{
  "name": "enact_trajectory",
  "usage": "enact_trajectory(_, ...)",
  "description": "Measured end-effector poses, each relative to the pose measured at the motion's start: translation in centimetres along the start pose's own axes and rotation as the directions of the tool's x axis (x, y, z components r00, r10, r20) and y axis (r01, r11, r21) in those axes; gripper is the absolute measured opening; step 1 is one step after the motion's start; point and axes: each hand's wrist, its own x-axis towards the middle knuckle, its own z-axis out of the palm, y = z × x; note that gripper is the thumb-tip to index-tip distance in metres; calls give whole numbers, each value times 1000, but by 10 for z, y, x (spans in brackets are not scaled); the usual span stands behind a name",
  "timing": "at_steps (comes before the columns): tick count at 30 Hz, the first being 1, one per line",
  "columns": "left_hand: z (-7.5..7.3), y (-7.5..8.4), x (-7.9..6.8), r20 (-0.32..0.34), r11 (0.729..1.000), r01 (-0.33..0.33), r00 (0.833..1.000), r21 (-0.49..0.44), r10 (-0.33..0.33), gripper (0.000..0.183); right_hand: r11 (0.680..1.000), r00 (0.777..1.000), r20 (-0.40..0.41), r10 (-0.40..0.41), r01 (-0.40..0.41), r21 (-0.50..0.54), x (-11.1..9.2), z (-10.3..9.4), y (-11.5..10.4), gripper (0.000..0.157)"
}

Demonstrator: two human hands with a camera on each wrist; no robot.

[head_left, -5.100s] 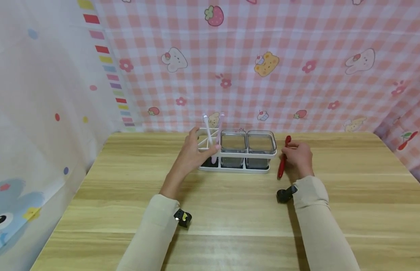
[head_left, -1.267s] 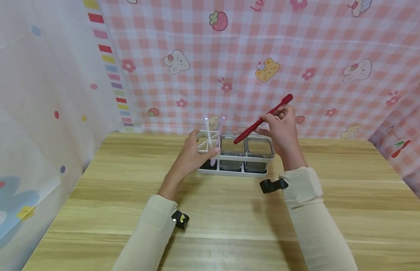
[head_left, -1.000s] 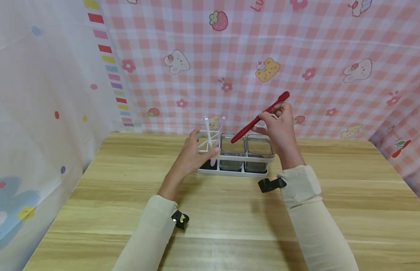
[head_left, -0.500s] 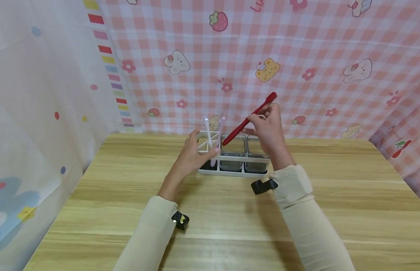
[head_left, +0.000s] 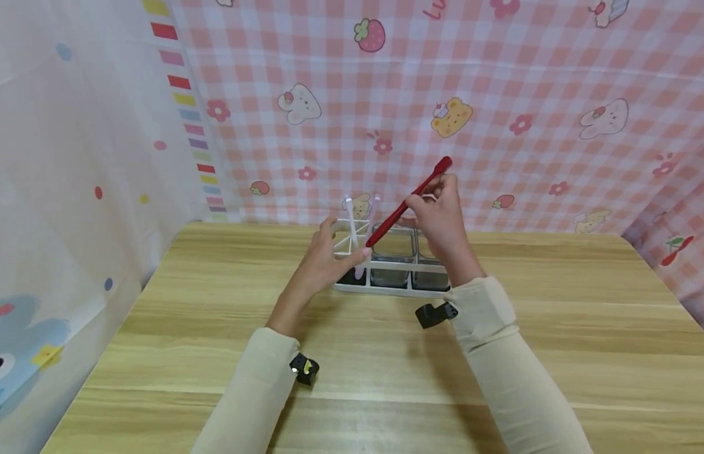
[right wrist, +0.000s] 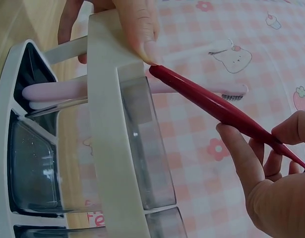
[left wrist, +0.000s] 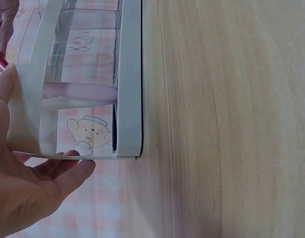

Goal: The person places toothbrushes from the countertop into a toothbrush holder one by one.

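Note:
A white toothbrush holder (head_left: 409, 267) stands at the table's back. My left hand (head_left: 326, 258) grips its left end, thumb on the front rail and fingers around the side. The left compartment holds a white toothbrush (head_left: 351, 217) and a pink toothbrush (right wrist: 55, 90), heads up. Between thumb and fingers, my right hand (head_left: 441, 221) pinches a red toothbrush (head_left: 388, 222), tilted with its head up to the right. Its handle end is right at my left thumb tip above the rail, as the right wrist view shows; whether they touch, I cannot tell.
Two clear square cups, a left cup (head_left: 389, 277) and a right cup (head_left: 431, 280), sit in the holder's other compartments. Behind the wooden table (head_left: 352, 391) hangs a pink checked curtain (head_left: 329, 57). A white printed curtain (head_left: 102, 113) is on the left.
My right hand lifted the red toothbrush from beside the holder's right end, then carried it left over the cups toward the left compartment. My left hand stays on the holder.

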Motion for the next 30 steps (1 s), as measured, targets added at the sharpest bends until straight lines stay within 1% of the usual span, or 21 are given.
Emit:
enact_trajectory(3, 0, 1, 0, -1, 1000, 9, 1000, 5, -9, 104, 1000, 1000, 8, -8, 9, -17, -1, 2, 0, 38)
enact_trajectory(14, 2, 1, 0, 0, 1000, 9, 1000, 3, -9, 104, 998, 998, 53, -32, 34, -47, -4, 4, 2, 40)
enact_trajectory(23, 1, 0, 0, 5, 1000, 16, 1000, 6, -17, 104, 994, 994, 83, -73, 79, -73, -4, 8, 4, 40)
enact_trajectory(30, -1, 3, -1, 1, 1000, 5, 1000, 2, -5, 102, 986, 991, 90, -96, 107, -127, -3, 10, 4, 40)
